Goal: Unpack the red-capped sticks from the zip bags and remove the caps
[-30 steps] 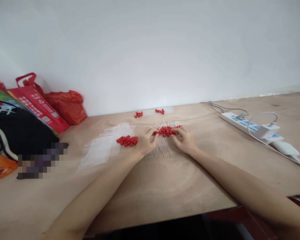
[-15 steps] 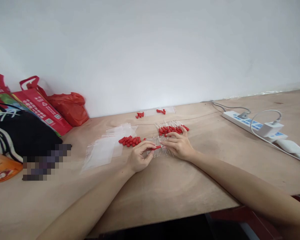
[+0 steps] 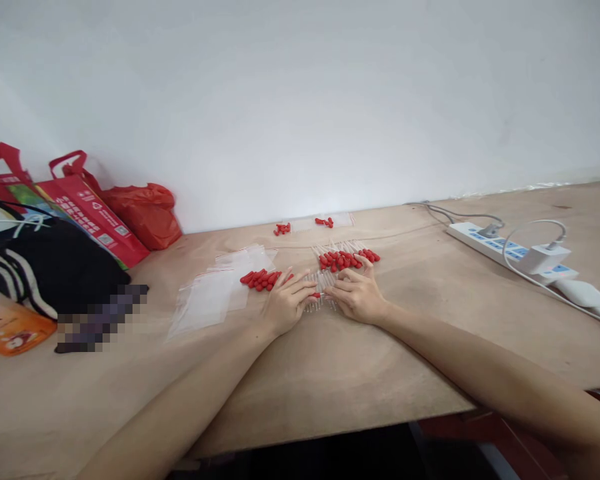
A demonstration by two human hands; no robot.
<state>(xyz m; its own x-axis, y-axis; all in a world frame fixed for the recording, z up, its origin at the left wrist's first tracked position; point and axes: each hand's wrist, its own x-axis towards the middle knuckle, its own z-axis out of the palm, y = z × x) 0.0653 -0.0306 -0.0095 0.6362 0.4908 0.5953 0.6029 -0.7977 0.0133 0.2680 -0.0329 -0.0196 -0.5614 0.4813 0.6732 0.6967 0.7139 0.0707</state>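
The left hand [image 3: 286,303] and the right hand [image 3: 359,298] were laid side by side on the wooden table [image 3: 330,380], with their fingertips nearly met over a spread of clear tubes [image 3: 326,281]. A small red tip [image 3: 316,294] was seen between the fingertips of the two hands, at 3 o'clock of the left hand. The fingers of both hands were bent lightly down onto the tubes; whether anything was actually pinched in either hand could not be told.

At 12 o'clock of the right hand, just beyond its fingers, a heap of red caps [image 3: 349,259] was lying on the far ends of the tubes. At 11 o'clock of the left hand, just beside its fingertips, a second red heap [image 3: 261,279] was set on the edge of a stack of clear zip bags [image 3: 213,297], which was spread toward 9 o'clock. Farther off at 12 o'clock, near the wall, two small red clusters [image 3: 281,229] were lying. A white power strip [image 3: 485,241] with a plugged charger [image 3: 541,257] was placed at 2 o'clock, well apart. At 9 to 10 o'clock, red shopping bags [image 3: 97,217] and a black striped bag [image 3: 45,267] were leaned by the wall.
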